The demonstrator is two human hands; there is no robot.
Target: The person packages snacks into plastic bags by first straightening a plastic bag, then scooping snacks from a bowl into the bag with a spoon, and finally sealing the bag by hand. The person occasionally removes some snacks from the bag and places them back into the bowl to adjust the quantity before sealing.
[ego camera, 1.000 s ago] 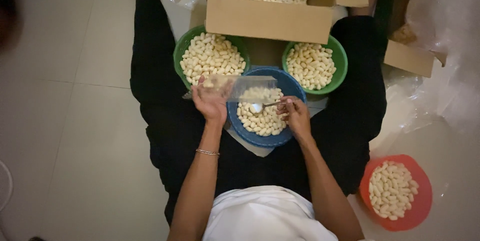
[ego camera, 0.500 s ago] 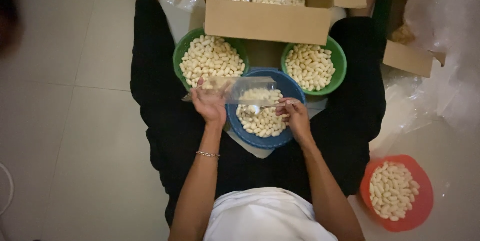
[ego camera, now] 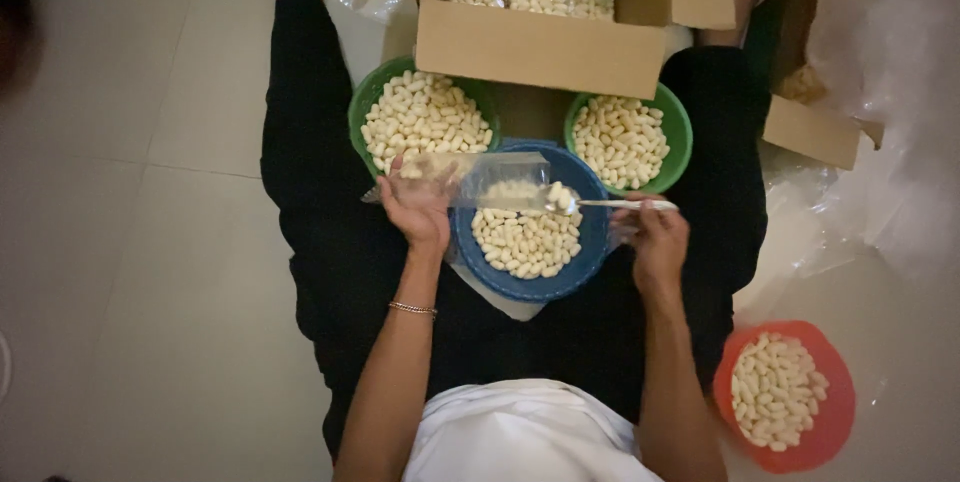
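My left hand (ego camera: 418, 204) holds a clear plastic bag (ego camera: 480, 180) sideways over a blue bowl (ego camera: 590, 267) of pale oval snack pieces on my lap. My right hand (ego camera: 655, 237) grips a metal spoon (ego camera: 600, 204) by its handle, its bowl loaded with pieces at the bag's open mouth. A thin bracelet (ego camera: 412, 309) circles my left wrist.
Two green bowls (ego camera: 365, 102) (ego camera: 680, 122) of the same pieces sit beyond the blue one. A cardboard box (ego camera: 540, 42) with filled bags stands between my feet. A red bowl (ego camera: 835, 412) of pieces rests on the floor at right, near crumpled plastic sheeting (ego camera: 890, 82) and another box (ego camera: 815, 127).
My right hand has drawn back to the right and lifted the spoon out of the blue bowl up to the bag's mouth. The left hand keeps the bag in place.
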